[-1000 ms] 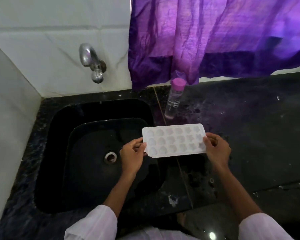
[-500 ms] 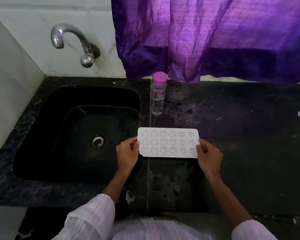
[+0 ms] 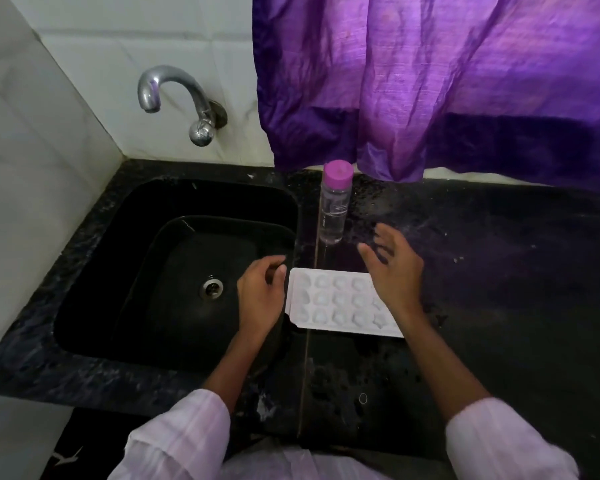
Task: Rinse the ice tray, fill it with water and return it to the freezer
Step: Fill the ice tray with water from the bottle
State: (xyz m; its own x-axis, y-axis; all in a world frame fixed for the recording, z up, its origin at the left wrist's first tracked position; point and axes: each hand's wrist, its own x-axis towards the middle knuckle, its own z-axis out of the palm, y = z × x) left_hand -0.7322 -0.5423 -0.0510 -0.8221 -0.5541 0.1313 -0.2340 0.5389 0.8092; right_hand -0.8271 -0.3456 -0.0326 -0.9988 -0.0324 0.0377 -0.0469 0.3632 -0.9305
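The tray [image 3: 340, 301] lies flat on the counter [image 3: 499, 271] just right of the sink [image 3: 174, 271], cups up, its long axis running left to right across the person. The left hand [image 3: 260, 299] hangs loosely curled and empty at the tray's left short end, beside it, while the right hand [image 3: 394, 268] hovers open over the right end, gripping nothing. The tap [image 3: 174, 98] sits up and to the left past the basin, so the left hand looks better placed to carry the tray there.

Left hand [image 3: 261, 296] loosely curled, right hand [image 3: 394, 270] spread, both empty.
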